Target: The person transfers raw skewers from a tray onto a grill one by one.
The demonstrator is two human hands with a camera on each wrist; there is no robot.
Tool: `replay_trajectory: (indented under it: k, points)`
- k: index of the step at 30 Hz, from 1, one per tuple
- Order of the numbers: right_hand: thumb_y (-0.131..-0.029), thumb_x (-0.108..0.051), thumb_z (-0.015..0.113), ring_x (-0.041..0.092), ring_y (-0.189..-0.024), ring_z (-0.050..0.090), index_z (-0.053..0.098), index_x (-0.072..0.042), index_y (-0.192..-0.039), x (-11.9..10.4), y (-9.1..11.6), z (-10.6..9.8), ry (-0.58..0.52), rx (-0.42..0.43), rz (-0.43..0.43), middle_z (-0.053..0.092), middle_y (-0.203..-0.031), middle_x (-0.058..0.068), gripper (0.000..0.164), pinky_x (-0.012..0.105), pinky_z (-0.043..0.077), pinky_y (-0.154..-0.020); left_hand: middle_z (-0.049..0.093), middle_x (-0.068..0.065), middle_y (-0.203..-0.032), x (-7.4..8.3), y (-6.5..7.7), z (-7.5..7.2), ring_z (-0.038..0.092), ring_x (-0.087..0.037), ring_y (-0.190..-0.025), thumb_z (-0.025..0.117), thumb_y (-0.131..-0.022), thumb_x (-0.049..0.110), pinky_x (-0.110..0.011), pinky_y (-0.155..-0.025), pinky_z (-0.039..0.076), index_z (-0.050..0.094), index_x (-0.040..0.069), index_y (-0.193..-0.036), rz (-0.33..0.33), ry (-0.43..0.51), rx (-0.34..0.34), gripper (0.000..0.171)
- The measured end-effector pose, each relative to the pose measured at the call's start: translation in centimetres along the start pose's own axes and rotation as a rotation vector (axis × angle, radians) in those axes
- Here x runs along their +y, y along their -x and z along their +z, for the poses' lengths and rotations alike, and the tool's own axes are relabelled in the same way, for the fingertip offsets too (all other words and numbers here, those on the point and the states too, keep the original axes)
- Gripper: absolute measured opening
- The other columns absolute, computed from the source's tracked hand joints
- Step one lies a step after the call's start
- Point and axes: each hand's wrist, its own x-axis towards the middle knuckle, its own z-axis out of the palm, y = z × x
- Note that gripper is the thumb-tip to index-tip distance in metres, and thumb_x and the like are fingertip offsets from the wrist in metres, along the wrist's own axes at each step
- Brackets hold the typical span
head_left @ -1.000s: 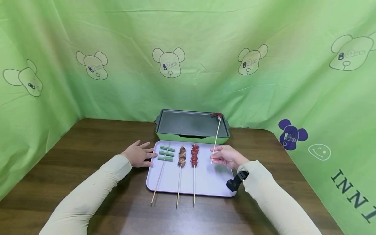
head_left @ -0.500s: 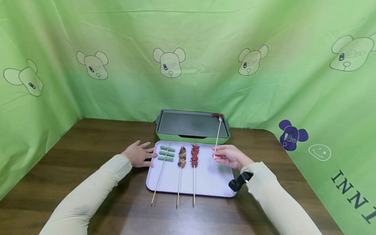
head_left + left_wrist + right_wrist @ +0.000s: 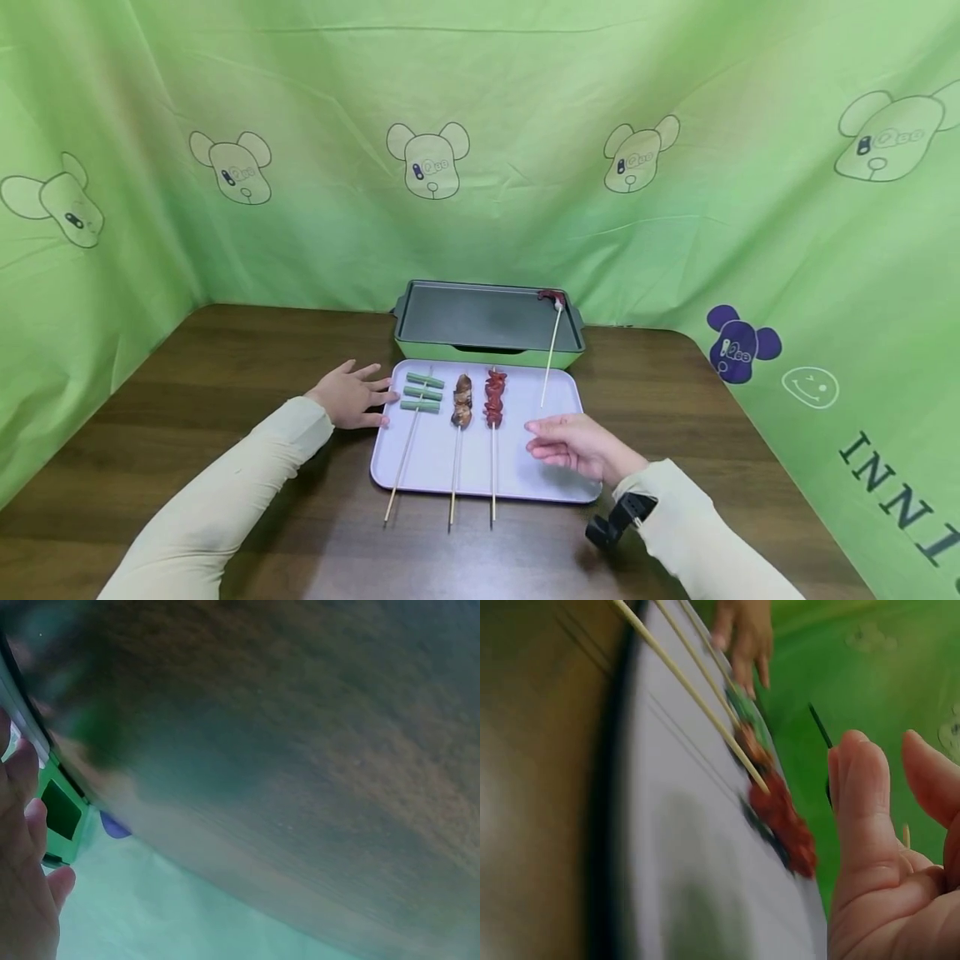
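My right hand (image 3: 573, 446) hovers over the right part of the lilac tray (image 3: 431, 467), thumb and fingers slightly apart with nothing between them. Beyond its fingertips, a skewer (image 3: 552, 354) with a dark red piece (image 3: 552, 296) leans on the right end of the flat grill pan (image 3: 480, 312), its stick reaching back over the tray. My left hand (image 3: 348, 398) rests with spread fingers at the tray's left edge. On the tray lie a skewer of green stalks (image 3: 422, 393), one of browned meat chunks (image 3: 462, 402) and one of red pieces (image 3: 494, 398).
The grill's green base (image 3: 420, 353) stands right behind the tray on a brown wooden table (image 3: 285, 517). Stick ends of the three tray skewers jut past its front edge. A green curtain (image 3: 322, 233) encloses the back and sides.
My right hand has let go of the skewer and drawn back toward me. The skewer stays leaning on the grill. My left hand keeps its place.
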Motion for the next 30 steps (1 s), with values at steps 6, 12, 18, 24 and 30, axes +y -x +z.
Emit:
replay_trajectory:
  k: [6,12,18,24,30]
  points:
    - [-0.093,-0.008,0.060,0.004,-0.063,0.067,0.067,-0.001,-0.098,1.7,1.6,1.8,0.086,-0.112,0.037,0.070,-0.074,0.002,0.011,0.017,0.053,-0.058,0.044,0.002,-0.147,-0.2,0.1,0.2,0.029,-0.030,-0.140,0.041,-0.095,0.056,-0.055,-0.108,0.026,0.050,0.025,-0.142,-0.012,0.018,0.001,0.056]
    - [-0.092,-0.009,0.061,0.003,-0.057,0.065,0.068,-0.001,-0.094,3.5,2.7,3.4,0.130,-0.186,0.114,0.069,-0.069,0.002,0.010,0.014,0.050,-0.052,0.045,0.001,-0.146,-0.3,0.2,0.3,0.030,-0.031,-0.140,0.042,-0.096,0.055,-0.056,-0.107,0.027,0.051,0.024,-0.141,-0.009,0.029,0.004,0.056]
    - [-0.093,-0.012,0.058,0.002,-0.056,0.064,0.067,0.002,-0.096,4.8,3.1,4.4,0.114,-0.253,0.171,0.068,-0.066,0.002,0.017,0.013,0.049,-0.050,0.045,0.001,-0.147,-0.3,0.1,0.5,0.030,-0.032,-0.140,0.042,-0.096,0.054,-0.056,-0.107,0.026,0.050,0.023,-0.141,-0.005,0.038,0.009,0.056]
    - [-0.098,-0.018,0.051,0.002,-0.057,0.064,0.061,0.007,-0.105,5.7,3.5,5.5,0.121,-0.263,0.175,0.067,-0.066,0.001,0.028,0.014,0.049,-0.050,0.044,0.001,-0.147,-0.2,0.1,0.5,0.028,-0.030,-0.141,0.041,-0.096,0.055,-0.055,-0.109,0.024,0.049,0.024,-0.143,-0.001,0.015,0.014,0.057]
    - [-0.100,-0.019,0.048,0.003,-0.056,0.063,0.060,0.008,-0.108,5.9,3.5,6.3,0.104,-0.205,0.162,0.066,-0.065,0.000,0.030,0.015,0.050,-0.050,0.044,0.003,-0.147,0.0,0.1,0.2,0.025,-0.027,-0.142,0.038,-0.095,0.058,-0.053,-0.111,0.020,0.048,0.026,-0.143,0.003,-0.043,0.015,0.058]
